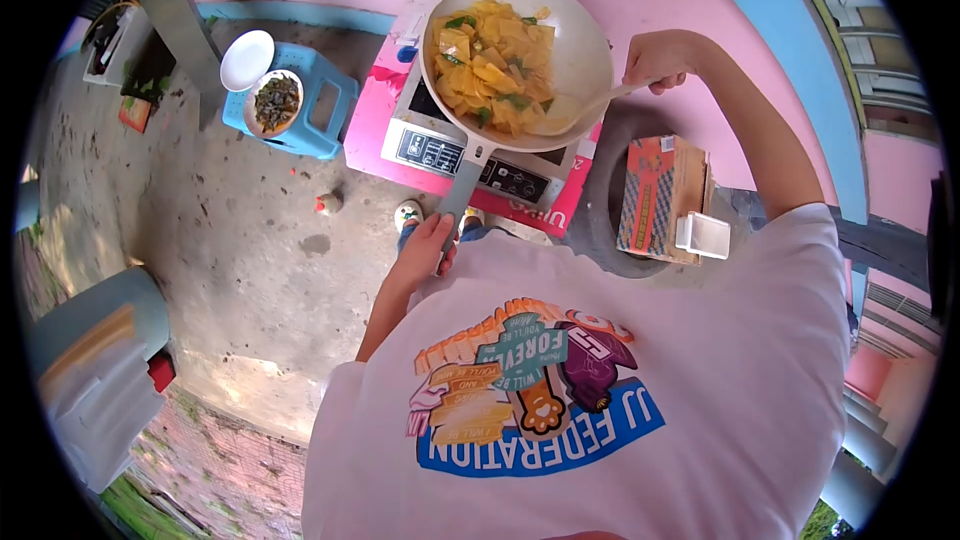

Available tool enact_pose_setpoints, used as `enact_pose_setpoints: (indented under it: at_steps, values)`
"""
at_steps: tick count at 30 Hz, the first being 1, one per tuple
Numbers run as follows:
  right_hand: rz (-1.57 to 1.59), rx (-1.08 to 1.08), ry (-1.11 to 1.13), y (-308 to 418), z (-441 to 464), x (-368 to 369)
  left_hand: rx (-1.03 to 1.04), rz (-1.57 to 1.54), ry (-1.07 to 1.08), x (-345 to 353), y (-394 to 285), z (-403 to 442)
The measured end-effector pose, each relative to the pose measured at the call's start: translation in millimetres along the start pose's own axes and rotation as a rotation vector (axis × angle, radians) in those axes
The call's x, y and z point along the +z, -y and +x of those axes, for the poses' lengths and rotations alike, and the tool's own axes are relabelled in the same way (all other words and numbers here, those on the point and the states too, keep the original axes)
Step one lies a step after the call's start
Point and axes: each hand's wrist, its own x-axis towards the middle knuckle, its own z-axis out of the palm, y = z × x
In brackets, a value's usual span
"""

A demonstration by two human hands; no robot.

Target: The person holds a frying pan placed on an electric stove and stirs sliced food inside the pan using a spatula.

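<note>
frying pan (580,45) sits over the induction cooker (430,146); your left hand (428,244) has fingers closed round the pan handle (463,188), your right hand (662,64) round the spatula (603,97); steady one, scoop under the yellow slices (492,62).

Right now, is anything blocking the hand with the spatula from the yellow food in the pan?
Nothing visible: the right hand holds the spatula, which crosses the rim of the pan and reaches the yellow food.

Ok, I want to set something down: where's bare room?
Bare: concrete floor nearer than the blue plastic stool, left of the left hand. Crowded: the stool, bearing two dishes, and the induction cooktop, under the frying pan.
</note>
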Motion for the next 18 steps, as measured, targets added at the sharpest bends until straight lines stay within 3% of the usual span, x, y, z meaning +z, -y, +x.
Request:
enact_pose_setpoints:
  at_steps: [1, 5, 6, 8, 12, 14, 15, 17, 18]
  values:
    - [0.153, -0.089, 0.041, -3, 9, 14, 0.008, -0.017, -0.006, -1, 0, 0]
    - [0.717, -0.185, -0.169, -12, 55, 95, 0.027, -0.048, 0.025, -3, 10, 5]
    - [0.700, -0.190, -0.168, -7, 63, 112, 0.042, -0.046, 0.027, -3, 11, 7]
    - [0.991, -0.239, -0.458, 9, 79, 135, 0.032, -0.064, 0.032, -4, 9, 6]
    - [0.913, -0.340, -0.656, 5, 88, 135, -0.012, -0.076, 0.040, -1, 0, -1]
    - [0.373, -0.431, -0.995, 1, 66, 134, -0.025, -0.067, 0.028, -1, -5, -4]
    - [0.369, -0.426, -0.995, 3, 50, 135, -0.039, -0.053, 0.020, 0, -6, -4]
    - [-0.121, -0.412, -1.141, 9, 21, 140, -0.035, -0.058, 0.026, -1, -2, -1]
    - [-0.126, -0.409, -1.138, 11, 14, 144, -0.029, -0.059, 0.023, -2, -1, -1]
